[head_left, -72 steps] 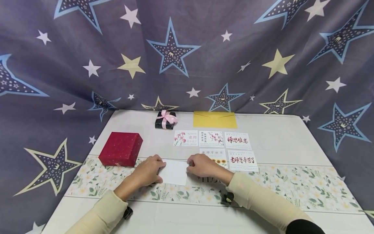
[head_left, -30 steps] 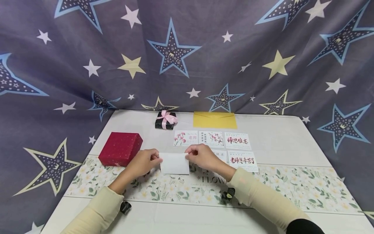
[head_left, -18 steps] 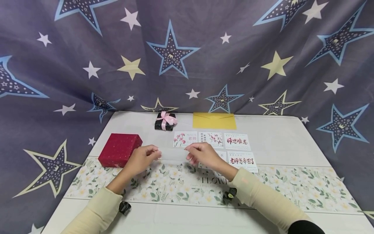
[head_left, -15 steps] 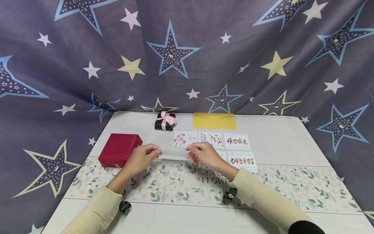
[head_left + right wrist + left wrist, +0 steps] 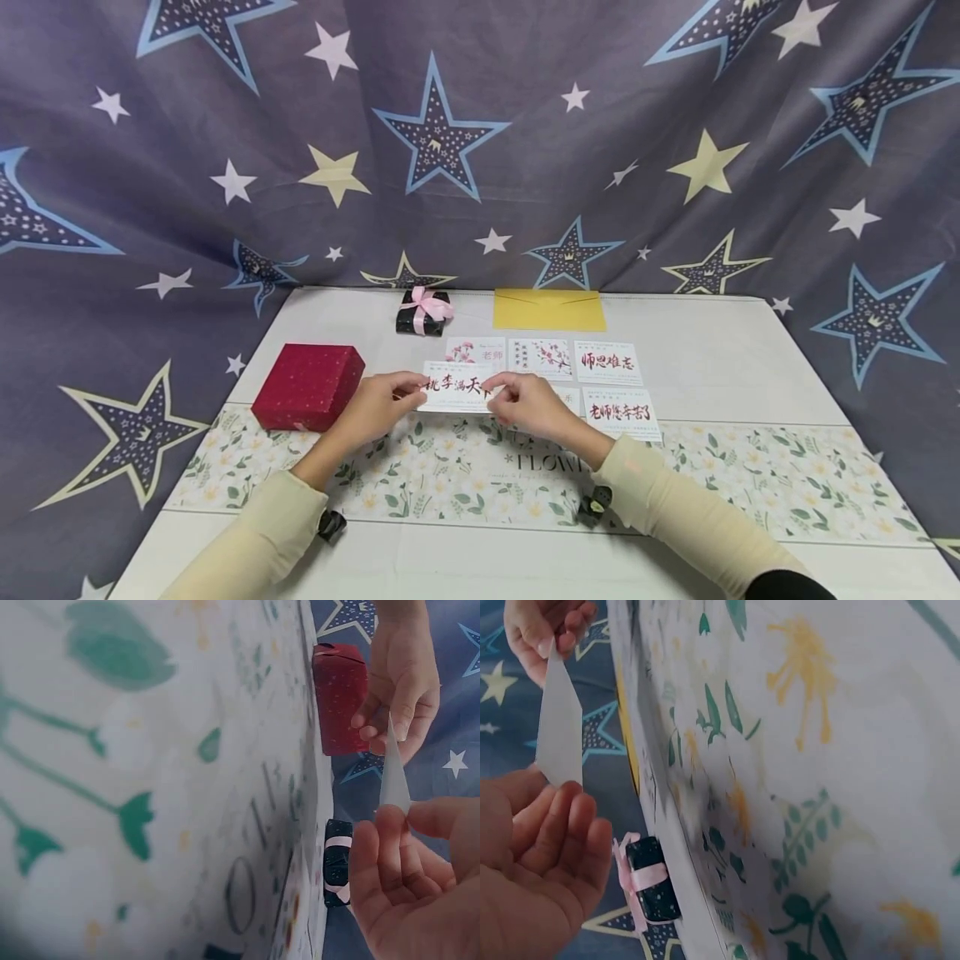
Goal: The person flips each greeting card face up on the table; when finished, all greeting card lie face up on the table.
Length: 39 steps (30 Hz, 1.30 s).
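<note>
A white card with red brushed characters is held above the table, its printed face toward the head camera. My left hand pinches its left edge between thumb and fingers; my right hand pinches the right edge, covering part of the last character. Both wrist views show the card's plain white back. Behind it lie a carnation card, partly covered, and a blossom card. Two red-lettered cards lie to the right. Another card is mostly hidden behind my right hand.
A red box sits close to my left hand. Toward the back are a black gift box with pink ribbon and a yellow envelope. A floral band crosses the white table; a starry curtain hangs behind.
The card lay blank side up on the table between my hands. It has been lifted, tilted until nearly edge-on, and turned over, so its red lettering now shows.
</note>
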Motion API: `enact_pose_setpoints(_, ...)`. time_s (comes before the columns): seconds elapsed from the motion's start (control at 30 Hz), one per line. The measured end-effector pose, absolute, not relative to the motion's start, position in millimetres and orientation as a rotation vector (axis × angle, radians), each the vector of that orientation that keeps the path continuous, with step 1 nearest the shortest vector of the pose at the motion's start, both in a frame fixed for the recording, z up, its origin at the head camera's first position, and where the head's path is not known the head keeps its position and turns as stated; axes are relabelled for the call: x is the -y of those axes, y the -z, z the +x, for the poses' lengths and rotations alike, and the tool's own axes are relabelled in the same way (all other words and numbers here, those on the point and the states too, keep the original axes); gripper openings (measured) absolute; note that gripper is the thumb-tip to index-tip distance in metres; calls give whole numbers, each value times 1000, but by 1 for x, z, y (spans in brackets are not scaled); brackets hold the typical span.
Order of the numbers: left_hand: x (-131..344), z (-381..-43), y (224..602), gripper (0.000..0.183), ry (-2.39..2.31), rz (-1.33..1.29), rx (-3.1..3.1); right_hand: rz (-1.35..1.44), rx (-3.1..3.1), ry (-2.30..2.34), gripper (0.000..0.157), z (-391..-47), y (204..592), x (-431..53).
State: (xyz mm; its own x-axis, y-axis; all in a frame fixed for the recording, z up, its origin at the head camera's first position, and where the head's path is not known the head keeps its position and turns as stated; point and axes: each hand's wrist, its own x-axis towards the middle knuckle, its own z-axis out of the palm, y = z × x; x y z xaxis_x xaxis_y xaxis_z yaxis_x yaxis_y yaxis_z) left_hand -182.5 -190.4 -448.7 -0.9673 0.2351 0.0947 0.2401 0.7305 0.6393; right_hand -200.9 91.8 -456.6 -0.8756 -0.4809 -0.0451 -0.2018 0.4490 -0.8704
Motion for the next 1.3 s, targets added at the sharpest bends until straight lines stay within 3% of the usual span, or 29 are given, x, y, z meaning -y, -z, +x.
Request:
enact_pose_setpoints(0.23, 175, -190, 455, 39, 826, -496, 3048, -609, -2473, 1276, 48, -202, 465, -96)
enact_pose_setpoints(0.63, 153, -199, 468, 40, 520, -491, 3165, -576, -2535, 1116, 48, -208, 473, -98)
enact_pose_setpoints(1.3, 146, -199, 465, 36, 452, -517, 3177, -654, -2597, 954, 40, -211, 471, -99)
